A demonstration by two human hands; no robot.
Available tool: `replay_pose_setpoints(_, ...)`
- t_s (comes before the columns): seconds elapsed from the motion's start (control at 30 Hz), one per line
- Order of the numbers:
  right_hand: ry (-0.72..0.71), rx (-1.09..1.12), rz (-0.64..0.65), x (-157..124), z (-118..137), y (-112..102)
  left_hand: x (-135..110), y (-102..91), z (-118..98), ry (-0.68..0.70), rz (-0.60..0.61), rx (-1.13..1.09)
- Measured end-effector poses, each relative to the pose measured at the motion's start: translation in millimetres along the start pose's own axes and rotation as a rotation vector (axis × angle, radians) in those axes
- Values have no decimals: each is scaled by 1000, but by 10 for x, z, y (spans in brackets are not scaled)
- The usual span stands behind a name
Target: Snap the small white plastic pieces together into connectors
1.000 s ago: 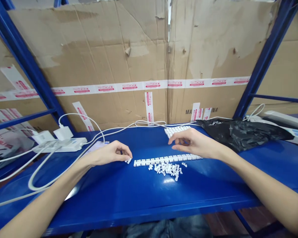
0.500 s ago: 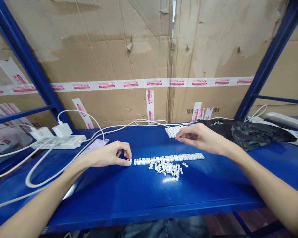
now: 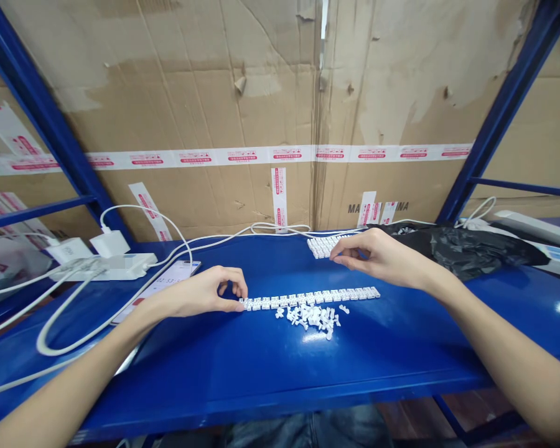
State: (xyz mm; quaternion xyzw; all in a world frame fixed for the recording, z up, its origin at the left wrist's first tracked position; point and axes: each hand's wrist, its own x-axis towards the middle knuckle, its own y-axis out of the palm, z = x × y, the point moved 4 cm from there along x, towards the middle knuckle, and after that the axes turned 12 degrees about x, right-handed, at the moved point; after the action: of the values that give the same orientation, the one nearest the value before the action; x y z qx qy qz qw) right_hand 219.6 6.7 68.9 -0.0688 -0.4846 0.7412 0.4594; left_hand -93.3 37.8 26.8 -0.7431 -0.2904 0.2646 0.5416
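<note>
A row of small white plastic pieces point(image 3: 303, 298) lies across the blue shelf top in front of me. At its left end my left hand point(image 3: 217, 290) pinches a white plastic piece point(image 3: 243, 303) between thumb and finger, up against the row. My right hand point(image 3: 366, 254) is closed in a pinch beside a block of similar white pieces point(image 3: 321, 246) at the back; anything between its fingertips is too small to make out. A loose pile of small white clips point(image 3: 315, 317) lies just in front of the row.
On the left, a power strip point(image 3: 126, 266) with chargers and looping white cables point(image 3: 44, 339) sits near a phone point(image 3: 168, 277), partly behind my left forearm. A black plastic bag point(image 3: 471, 249) lies at the back right. Cardboard point(image 3: 205, 112) stands behind, between blue posts point(image 3: 504, 118).
The gap between the piece in my left hand and the row has closed. My right hand stays by the block. The whole view has shifted slightly.
</note>
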Motion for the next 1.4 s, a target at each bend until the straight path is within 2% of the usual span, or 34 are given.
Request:
replay_pose_setpoints(0.23,62,13,-8,-17,-49,-39,-2,11,6,13,2,-10)
replay_pose_setpoints(0.6,50,12,-14,-23,-61,-72,-4,22,10,18,-3,-5)
replay_pose_setpoints(0.73,58,6,-18,-55,-39,-142,-20,2,-13,-44,19,-10)
replay_pose_setpoints(0.8,91,36,73,-86,-43,-161,-23,-11,-21,-90,9,-11)
replay_pose_setpoints(0.9,195,149,335,-157,-71,-109,-9,-27,-26,-108,-61,-22)
replay_pose_setpoints(0.97,273,222,451,-194,-84,-49,7,-26,-9,-109,-112,-24)
replay_pose_setpoints(1.13,398,246,520,-189,-75,143,39,-20,62,-114,-214,26)
replay_pose_setpoints(1.4,272,224,545,-152,13,356,45,-37,56,-114,-292,51)
